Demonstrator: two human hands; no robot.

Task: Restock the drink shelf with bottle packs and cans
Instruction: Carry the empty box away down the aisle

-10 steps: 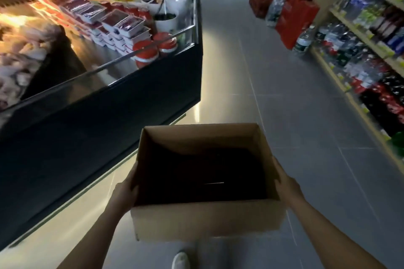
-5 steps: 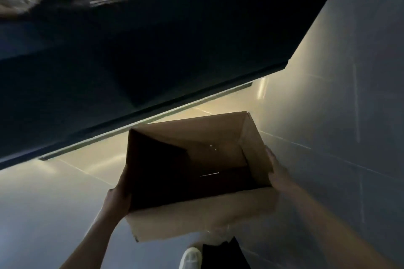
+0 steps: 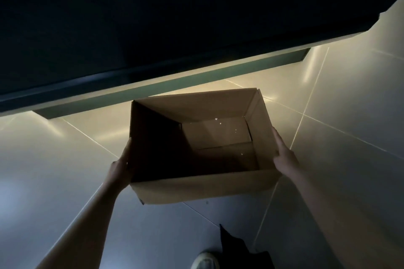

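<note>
Now the view is dropping steeply toward the floor: half a second ago the food case filled the top of the frame at an angle, and a second ago the drink shelf was visible to the right; neither shelf nor stock is showing any longer. The box [image 3: 196,150] is sinking toward the tiles, held level, where a moment ago it was tilting.

The left hand [image 3: 121,166] is pressing flat against the left wall, fingers straight and together, thumb hidden. The right hand [image 3: 284,155] is pressing the right wall likewise, fingers extended along the cardboard. Neither hand is curling over the rim.

The box is showing only bare bottom flaps with a few pale specks; no packs or cans are inside. In my judgement the empty box is being set aside, so restocking stock is still lying elsewhere, out of view.

Beyond the fingertips, the dark case [image 3: 153,28] is overhanging, its kickplate [image 3: 175,87] lying just past the far rim. Open floor [image 3: 349,116] is lying outside both hands. Behind the wrists, a shoe [image 3: 204,260] is standing near.
</note>
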